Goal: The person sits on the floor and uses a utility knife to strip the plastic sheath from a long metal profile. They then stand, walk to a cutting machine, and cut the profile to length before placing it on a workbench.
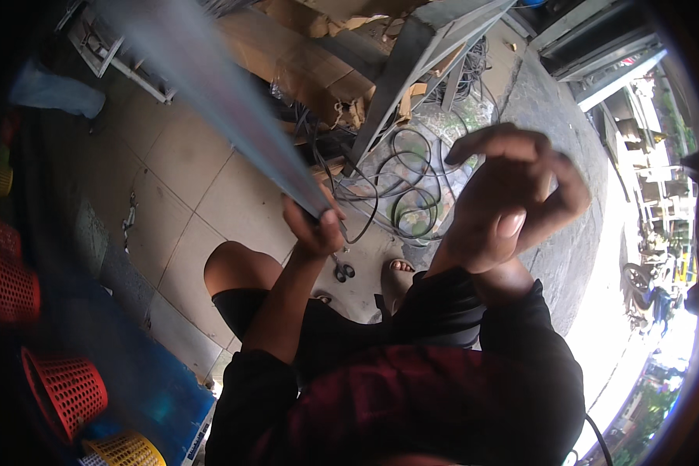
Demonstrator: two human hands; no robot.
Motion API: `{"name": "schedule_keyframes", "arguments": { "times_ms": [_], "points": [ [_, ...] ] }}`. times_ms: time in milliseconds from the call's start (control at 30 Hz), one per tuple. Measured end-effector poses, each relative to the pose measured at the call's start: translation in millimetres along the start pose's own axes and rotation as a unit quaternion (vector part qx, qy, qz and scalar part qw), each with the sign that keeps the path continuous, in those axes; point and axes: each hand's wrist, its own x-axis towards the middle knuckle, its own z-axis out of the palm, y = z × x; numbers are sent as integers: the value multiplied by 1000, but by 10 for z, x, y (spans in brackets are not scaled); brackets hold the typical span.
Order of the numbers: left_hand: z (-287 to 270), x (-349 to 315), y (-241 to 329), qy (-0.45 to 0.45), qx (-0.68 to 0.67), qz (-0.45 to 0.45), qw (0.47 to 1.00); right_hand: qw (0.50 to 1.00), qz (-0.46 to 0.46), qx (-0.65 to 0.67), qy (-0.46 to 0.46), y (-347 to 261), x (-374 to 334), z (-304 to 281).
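My left hand [311, 227] is closed around the near end of a long grey metal bar [241, 128]. The bar slants away to the upper left, where its far end is blurred and runs out of the picture. On the right, my right hand [512, 202] is raised, its fingers curved and apart, with nothing visible in it. Below the left hand, scissors [343, 270] with dark handles lie on the tiled floor between my feet. Dark cable [415, 186] sprawls in loose loops on the floor beyond both hands.
A grey metal frame [400, 70] stands ahead beside torn cardboard [330, 70]. At lower left, a red basket [66, 392] and a yellow basket [128, 449] are by a blue surface [147, 365]. Someone's denim-clad leg [58, 89] shows at upper left. A motorbike [652, 299] stands far right.
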Motion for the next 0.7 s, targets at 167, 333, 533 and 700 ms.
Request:
{"name": "schedule_keyframes", "arguments": {
  "times_ms": [167,333,533,700],
  "points": [
    [-622,690,483,246,37,19,968,948,121,125,-265,-39,-1132,325],
    [-1177,950,640,429,64,-13,901,575,286,8,-766,-96,-2949,597],
    [-1328,936,541,532,-47,-99,839,430,468,-218,-740,506,-4740,682],
    [-1355,809,436,540,-109,-113,827,488,641,-319,-499,319,-5206,741]
  ]
}}
